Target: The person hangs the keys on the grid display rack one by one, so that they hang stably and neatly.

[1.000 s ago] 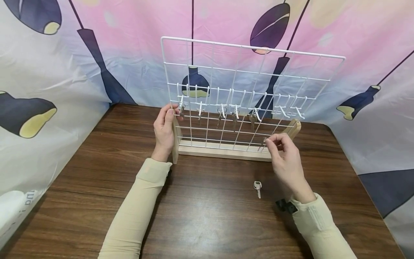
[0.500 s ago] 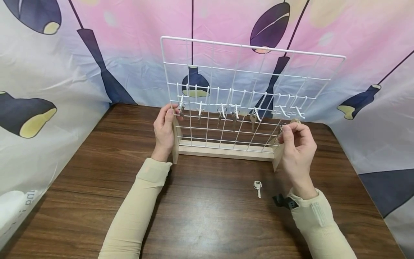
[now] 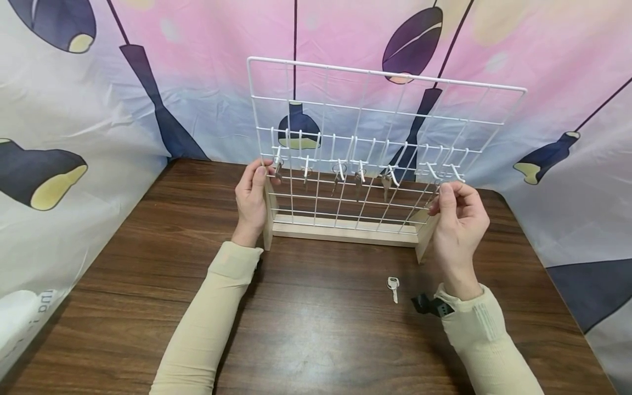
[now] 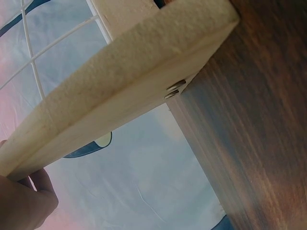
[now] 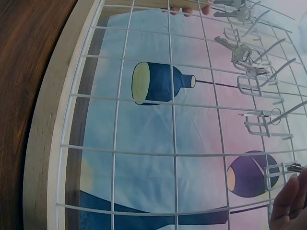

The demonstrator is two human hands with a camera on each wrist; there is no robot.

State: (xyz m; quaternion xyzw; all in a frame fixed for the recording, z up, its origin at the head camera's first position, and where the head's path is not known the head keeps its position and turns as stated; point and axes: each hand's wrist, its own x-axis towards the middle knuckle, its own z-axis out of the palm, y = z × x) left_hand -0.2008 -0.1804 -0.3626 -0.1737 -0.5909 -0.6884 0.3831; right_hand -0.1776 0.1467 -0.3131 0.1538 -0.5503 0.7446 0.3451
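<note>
A white wire grid rack (image 3: pixel 367 71) stands on a pale wooden base (image 3: pixel 345 235). My left hand (image 3: pixel 252 195) grips the top of the rack's left wooden upright (image 4: pixel 110 86), thumb in front. Small white hooks line the grid's middle; keys on rings, such as this key (image 3: pixel 387 185), hang from several of them toward the left. My right hand (image 3: pixel 459 219) pinches another key (image 5: pixel 296 167) between thumb and fingertips, just below the rightmost hooks (image 3: pixel 455 173). Fingers mostly cover that key in the head view. A loose silver key (image 3: pixel 393 288) lies on the table in front of the rack.
The rack stands toward the back of a dark wood-grain table (image 3: pixel 306 340). A patterned cloth (image 3: pixel 207 71) hangs behind it and at both sides. The rack's right wooden upright (image 3: pixel 423 241) is close beside my right hand.
My right hand has moved right and upward with its key, from the grid's lower right to just below the right-end hooks. The left hand stays on the upright.
</note>
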